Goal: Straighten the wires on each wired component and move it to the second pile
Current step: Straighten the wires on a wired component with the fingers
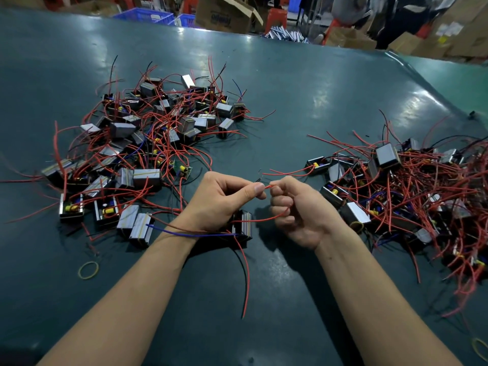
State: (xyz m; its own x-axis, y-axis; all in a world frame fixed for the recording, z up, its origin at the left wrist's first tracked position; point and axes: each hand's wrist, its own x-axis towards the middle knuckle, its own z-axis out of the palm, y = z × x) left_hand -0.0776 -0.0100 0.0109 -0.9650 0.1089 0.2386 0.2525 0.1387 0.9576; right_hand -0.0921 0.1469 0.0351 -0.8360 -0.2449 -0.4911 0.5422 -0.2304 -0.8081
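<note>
Over green table (290,88), left hand (216,202) and right hand (298,210) fingers pinch one red wire (266,186) of component (241,225).

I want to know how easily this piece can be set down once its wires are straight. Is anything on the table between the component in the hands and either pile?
Nothing visible blocks it. The component sits under the left hand, with bare table toward both piles.

Glossy green table (290,101) – shiny metal component (244,225) casings, cardboard boxes (224,14)
</note>
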